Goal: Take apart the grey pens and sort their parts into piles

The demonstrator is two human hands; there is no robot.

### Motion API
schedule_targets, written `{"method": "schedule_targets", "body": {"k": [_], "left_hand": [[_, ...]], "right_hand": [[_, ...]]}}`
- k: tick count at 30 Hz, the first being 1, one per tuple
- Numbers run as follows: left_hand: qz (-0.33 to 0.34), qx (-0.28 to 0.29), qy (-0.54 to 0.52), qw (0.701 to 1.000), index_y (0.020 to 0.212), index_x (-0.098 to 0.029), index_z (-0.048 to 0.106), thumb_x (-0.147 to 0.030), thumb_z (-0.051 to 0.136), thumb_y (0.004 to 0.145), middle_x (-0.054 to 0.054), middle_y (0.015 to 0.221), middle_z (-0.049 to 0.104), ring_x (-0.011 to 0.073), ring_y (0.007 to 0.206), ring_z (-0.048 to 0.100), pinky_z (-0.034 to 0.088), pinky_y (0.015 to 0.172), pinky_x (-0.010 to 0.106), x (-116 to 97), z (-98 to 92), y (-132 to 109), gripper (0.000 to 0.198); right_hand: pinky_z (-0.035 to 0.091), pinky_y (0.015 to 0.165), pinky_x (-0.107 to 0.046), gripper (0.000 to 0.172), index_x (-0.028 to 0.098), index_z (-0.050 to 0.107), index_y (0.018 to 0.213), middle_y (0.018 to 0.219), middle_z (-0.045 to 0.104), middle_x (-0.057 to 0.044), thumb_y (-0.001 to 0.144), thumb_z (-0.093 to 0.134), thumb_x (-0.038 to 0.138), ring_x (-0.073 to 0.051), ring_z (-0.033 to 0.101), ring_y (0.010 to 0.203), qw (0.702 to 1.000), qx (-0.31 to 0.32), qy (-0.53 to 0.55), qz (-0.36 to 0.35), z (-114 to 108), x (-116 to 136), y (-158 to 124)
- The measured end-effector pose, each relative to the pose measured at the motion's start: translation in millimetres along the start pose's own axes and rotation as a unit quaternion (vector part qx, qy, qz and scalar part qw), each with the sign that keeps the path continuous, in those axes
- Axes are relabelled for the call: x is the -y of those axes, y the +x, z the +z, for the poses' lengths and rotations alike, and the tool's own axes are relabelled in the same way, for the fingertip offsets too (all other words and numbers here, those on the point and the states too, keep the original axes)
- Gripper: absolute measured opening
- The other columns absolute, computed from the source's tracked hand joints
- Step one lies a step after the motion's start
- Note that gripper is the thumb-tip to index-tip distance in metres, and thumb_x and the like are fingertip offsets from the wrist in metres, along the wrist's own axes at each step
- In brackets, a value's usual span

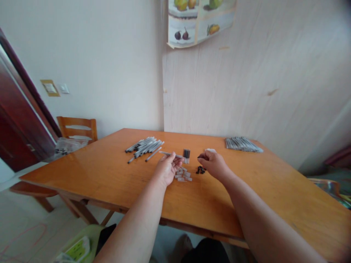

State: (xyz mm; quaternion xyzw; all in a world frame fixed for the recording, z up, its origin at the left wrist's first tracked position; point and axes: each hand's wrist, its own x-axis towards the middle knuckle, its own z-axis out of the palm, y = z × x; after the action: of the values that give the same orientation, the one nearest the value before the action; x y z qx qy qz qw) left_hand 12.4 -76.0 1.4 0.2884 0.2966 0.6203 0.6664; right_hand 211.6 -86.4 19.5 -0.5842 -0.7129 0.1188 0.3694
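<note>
My left hand (169,168) holds a slim grey pen barrel (177,156) between thumb and fingers, its right end pointing toward my other hand. To its right, my right hand (212,162) pinches a small black piece (199,157) at its fingertips. Below that hand lie several small black pieces (201,170) on the table. Several clear caps (184,175) are scattered just right of my left hand. Behind them stands or lies a small group of dark, clear-ended pieces (186,153). A loose pile of grey pens with black ends (146,147) spreads out at the left.
The wooden table (109,175) reaches back to the wall. A flat bundle of pens (242,144) lies at the back right. Behind my right hand is a whitish item (210,150), partly hidden. A wooden chair (78,126) with a plastic bag (70,145) stands at the left.
</note>
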Motion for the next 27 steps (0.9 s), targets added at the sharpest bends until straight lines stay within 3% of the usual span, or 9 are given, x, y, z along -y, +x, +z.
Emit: {"method": "schedule_targets", "body": {"k": [8, 17, 27], "left_hand": [[0.004, -0.005, 0.014, 1.0, 0.08, -0.013, 0.056, -0.018, 0.062, 0.084, 0.007, 0.071, 0.069, 0.0151, 0.067, 0.069, 0.053, 0.059, 0.022, -0.4, 1.0, -0.5, 0.009], [0.004, 0.004, 0.023, 1.0, 0.08, -0.014, 0.055, -0.019, 0.063, 0.083, 0.007, 0.072, 0.069, 0.0149, 0.067, 0.069, 0.052, 0.061, 0.023, -0.3, 0.3, -1.3, 0.011], [0.005, 0.001, 0.029, 1.0, 0.08, -0.014, 0.055, -0.022, 0.066, 0.082, 0.007, 0.072, 0.069, 0.0152, 0.068, 0.069, 0.053, 0.061, 0.023, 0.1, 0.0, -0.8, 0.013]], "right_hand": [[0.034, 0.057, -0.024, 0.012, 0.016, 0.069, 0.072, 0.067, 0.066, -0.003, 0.073, 0.059, 0.022, -0.014, 0.057, 0.064, 0.99, 0.089, -0.11, 0.027, -18.3, -28.0, 6.8], [0.035, 0.056, -0.024, 0.01, 0.015, 0.069, 0.075, 0.072, 0.066, -0.005, 0.07, 0.061, 0.017, -0.015, 0.058, 0.067, 0.97, 0.188, -0.143, 0.05, -22.5, -32.9, 3.4], [0.036, 0.057, -0.025, 0.01, 0.014, 0.069, 0.074, 0.074, 0.067, -0.006, 0.067, 0.062, 0.013, -0.016, 0.059, 0.069, 0.97, 0.196, -0.14, 0.04, -21.9, -25.7, 0.7]]}}
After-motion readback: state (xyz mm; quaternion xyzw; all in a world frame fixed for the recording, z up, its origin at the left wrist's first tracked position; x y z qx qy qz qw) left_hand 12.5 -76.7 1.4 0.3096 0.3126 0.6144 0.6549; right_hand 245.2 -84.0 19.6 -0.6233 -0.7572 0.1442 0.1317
